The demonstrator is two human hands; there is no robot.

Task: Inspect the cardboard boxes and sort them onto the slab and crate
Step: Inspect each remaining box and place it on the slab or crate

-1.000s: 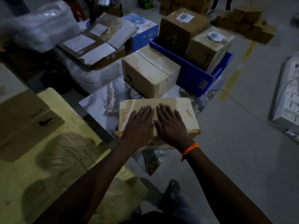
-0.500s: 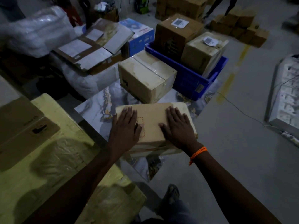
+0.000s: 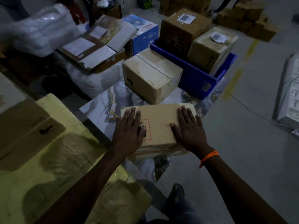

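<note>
A flat cardboard box (image 3: 159,125) with a red dashed mark lies on the marbled slab (image 3: 103,107) in front of me. My left hand (image 3: 128,135) rests flat on the box's left part, fingers straight. My right hand (image 3: 188,129), with an orange wristband, lies flat on its right part. Behind it on the slab stands a taller taped cardboard box (image 3: 150,75). The blue crate (image 3: 194,78) at the back right holds a brown labelled box (image 3: 181,29) and a paler labelled box (image 3: 210,47).
A big yellow wrapped package (image 3: 64,159) with a brown box (image 3: 21,131) on it fills the left. Opened cartons (image 3: 97,46), plastic-wrapped bundles (image 3: 40,28) and a blue printed box (image 3: 144,31) crowd the back left. A cable (image 3: 249,109) crosses the grey floor; a white unit (image 3: 289,97) lies right.
My hands slid apart across the box top, from side by side in the middle to its left and right parts. The red dashed mark is now uncovered.
</note>
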